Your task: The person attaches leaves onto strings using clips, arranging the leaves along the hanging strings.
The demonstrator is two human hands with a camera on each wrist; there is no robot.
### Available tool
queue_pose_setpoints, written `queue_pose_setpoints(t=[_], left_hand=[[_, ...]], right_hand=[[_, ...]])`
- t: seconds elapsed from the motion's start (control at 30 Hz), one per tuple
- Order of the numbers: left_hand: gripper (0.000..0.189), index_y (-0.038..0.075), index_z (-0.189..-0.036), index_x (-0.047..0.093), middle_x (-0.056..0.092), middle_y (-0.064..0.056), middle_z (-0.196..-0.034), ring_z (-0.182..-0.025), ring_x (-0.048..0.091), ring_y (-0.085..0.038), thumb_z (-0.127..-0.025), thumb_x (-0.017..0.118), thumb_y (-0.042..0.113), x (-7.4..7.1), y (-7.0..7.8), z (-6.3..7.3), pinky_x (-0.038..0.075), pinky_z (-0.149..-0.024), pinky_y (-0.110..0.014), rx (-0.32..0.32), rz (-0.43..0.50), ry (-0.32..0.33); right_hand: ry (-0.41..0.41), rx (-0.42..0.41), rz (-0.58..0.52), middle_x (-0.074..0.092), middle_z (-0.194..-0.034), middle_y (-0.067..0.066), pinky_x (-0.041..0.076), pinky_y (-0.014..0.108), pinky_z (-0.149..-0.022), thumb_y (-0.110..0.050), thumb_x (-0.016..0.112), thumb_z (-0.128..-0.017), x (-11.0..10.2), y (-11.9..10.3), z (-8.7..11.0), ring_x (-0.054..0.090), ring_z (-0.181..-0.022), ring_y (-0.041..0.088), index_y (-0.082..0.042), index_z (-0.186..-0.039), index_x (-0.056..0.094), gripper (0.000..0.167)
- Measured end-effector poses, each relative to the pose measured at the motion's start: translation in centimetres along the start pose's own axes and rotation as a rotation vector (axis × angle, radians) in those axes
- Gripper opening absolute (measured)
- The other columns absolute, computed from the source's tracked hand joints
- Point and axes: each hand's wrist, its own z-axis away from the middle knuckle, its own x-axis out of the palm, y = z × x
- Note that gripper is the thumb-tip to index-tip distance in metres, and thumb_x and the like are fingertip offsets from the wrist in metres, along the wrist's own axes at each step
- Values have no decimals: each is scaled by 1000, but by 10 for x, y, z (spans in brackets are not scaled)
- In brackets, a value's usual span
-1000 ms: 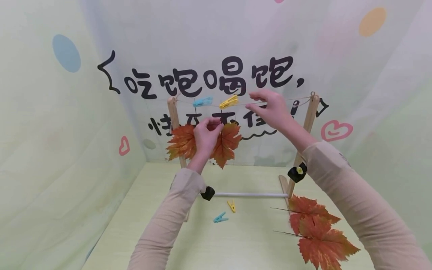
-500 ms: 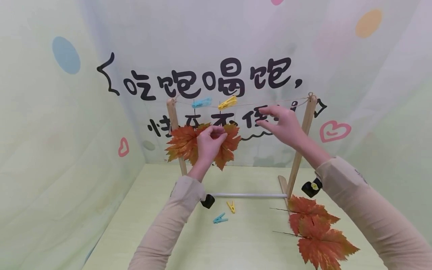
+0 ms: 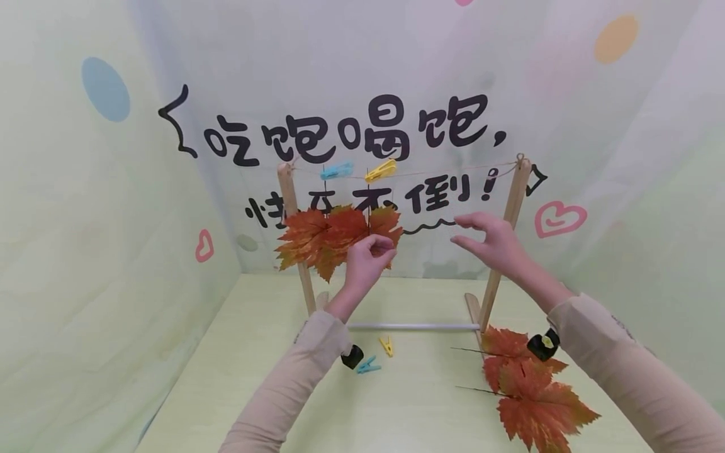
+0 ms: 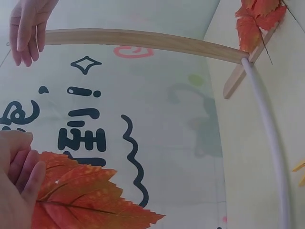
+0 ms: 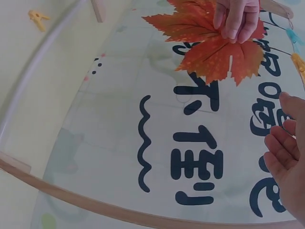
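Two orange-red artificial maple leaves hang by dark stems from a string. A blue clothespin (image 3: 337, 171) holds the left leaf (image 3: 300, 239), and a yellow clothespin (image 3: 381, 170) the right leaf (image 3: 345, 225). In the head view my left hand (image 3: 365, 264) is in front of the right leaf's lower part, thumb and fingers loosely bent, gripping nothing visible. Its palm and fingers (image 4: 21, 176) hide part of that leaf in the left wrist view. My right hand (image 3: 493, 242) hovers near the right post, thumb and fingers apart; the right wrist view shows its relaxed fingers (image 5: 286, 148) holding nothing.
Wooden posts (image 3: 512, 201) carry the string, with a white rod (image 3: 419, 326) joining the stand low down. A yellow clothespin (image 3: 386, 346) and a blue clothespin (image 3: 369, 365) lie on the table (image 3: 419, 402). Two more maple leaves (image 3: 538, 402) lie at the right.
My right hand has drawn away from the string, down and to the right. My left hand has slid down and slightly right across the hanging leaf, which stays clipped.
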Motion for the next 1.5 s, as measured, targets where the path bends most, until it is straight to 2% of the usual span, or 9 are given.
queue_pose_setpoints(t=[0.23,0.57,0.83,1.07,1.23,1.37,1.5], left_hand=[[15,-1,-90,67,67,-10,-83,-76,63,-19,-77,70,4,17,-14,16,52,-67,-22,-3,-6,-74],[14,-2,-89,66,67,-11,-83,-76,64,-17,-77,70,4,38,-30,40,51,-65,-17,-35,-4,-189],[12,-1,-87,66,67,-11,-82,-73,64,-18,-77,70,4,52,-46,62,50,-65,-16,-46,-16,-236],[19,0,-95,64,67,-12,-86,-74,64,-17,-76,69,1,65,-56,82,50,-65,-16,-81,-21,-304],[18,1,-94,65,67,-11,-85,-73,64,-14,-76,69,1,70,-66,93,50,-63,-18,-93,-34,-335],[14,2,-91,65,66,-8,-84,-72,63,-11,-77,68,3,75,-71,103,50,-63,-18,-108,-29,-382],[13,3,-90,64,66,-10,-85,-72,63,-11,-78,68,4,84,-74,110,49,-63,-18,-126,-26,-423]], right_hand=[[-27,42,40,64,-103,17,50,44,-77,-8,70,-79,2,13,24,60,-95,29,3,-107,62,32],[-78,155,8,64,-104,19,48,48,-81,-10,70,-79,7,36,58,58,-96,34,4,-109,61,35],[-116,235,2,64,-103,19,47,51,-82,-13,69,-80,14,56,98,59,-94,33,4,-109,61,35],[-124,342,-7,62,-104,21,46,52,-82,-9,68,-81,25,68,129,57,-96,35,5,-112,59,36],[-127,424,-39,60,-109,22,45,53,-84,-15,67,-83,32,72,145,55,-100,36,5,-116,57,40],[-135,463,-51,60,-110,22,45,52,-85,-18,66,-83,35,78,158,55,-101,36,4,-117,56,42],[-120,474,-66,60,-109,23,44,52,-86,-15,66,-83,38,85,168,56,-100,36,5,-116,56,39]])
